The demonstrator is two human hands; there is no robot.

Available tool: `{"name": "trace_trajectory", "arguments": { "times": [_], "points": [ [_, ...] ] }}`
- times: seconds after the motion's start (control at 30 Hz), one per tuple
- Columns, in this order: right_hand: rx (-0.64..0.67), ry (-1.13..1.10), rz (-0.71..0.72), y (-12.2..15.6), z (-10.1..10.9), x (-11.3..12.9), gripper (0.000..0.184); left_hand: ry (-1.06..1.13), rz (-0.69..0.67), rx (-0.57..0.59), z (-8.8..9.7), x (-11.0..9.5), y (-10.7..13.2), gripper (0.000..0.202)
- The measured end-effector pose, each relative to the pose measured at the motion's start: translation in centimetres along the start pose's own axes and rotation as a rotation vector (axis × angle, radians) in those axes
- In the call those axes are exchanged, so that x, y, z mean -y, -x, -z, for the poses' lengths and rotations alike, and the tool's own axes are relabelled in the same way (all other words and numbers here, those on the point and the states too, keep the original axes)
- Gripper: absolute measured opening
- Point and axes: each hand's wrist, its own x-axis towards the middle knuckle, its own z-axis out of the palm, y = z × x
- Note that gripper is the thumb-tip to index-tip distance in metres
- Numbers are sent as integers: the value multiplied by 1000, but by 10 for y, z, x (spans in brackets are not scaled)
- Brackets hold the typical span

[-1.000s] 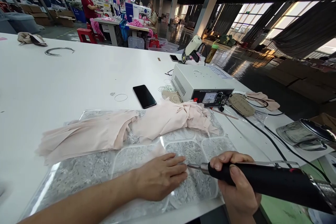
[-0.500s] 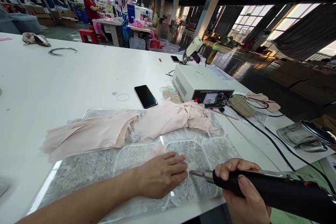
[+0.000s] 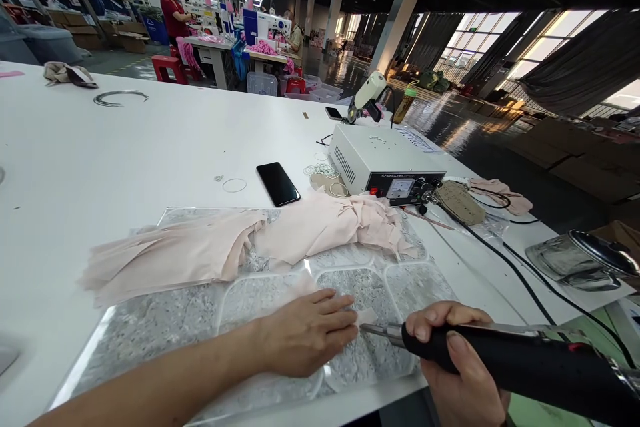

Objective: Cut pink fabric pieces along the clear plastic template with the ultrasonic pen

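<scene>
My left hand (image 3: pixel 309 332) lies flat, fingers stretched out, on a small pale pink fabric piece (image 3: pixel 369 317) that is mostly hidden under it. Beneath is a clear-topped mat with a grey marble pattern (image 3: pixel 165 333). My right hand (image 3: pixel 463 353) is wrapped round a black handheld tool with a metal tip (image 3: pixel 530 361). That tip points left and meets the fabric close beside my left fingertips. Beyond my hands, two bunches of pale pink fabric, one on the left (image 3: pixel 175 253) and one on the right (image 3: pixel 325 227), lie across the mat.
A grey control box (image 3: pixel 390 153) with a dial stands behind the fabric, its black cable (image 3: pixel 505 280) running right. A phone (image 3: pixel 278 183) lies left of it. At the right edge is a glass jug (image 3: pixel 575 260). Two people work at sewing machines in the background.
The tool and my right hand have shifted very slightly left. My left hand and the fabric stay in place.
</scene>
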Motion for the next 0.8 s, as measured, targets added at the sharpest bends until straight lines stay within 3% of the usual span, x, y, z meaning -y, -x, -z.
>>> {"name": "trace_trajectory", "arguments": {
  "times": [0.33,0.57,0.8],
  "points": [
    [-99,-61,9,-5,8,-2,8,90,33,22,0,1,2,28],
    [-95,-55,50,-9,14,-5,6,161,131,0,23,6,-4,26],
    [-101,-63,70,-14,14,-2,6,81,112,183,35,17,-7,15]
  ]
}}
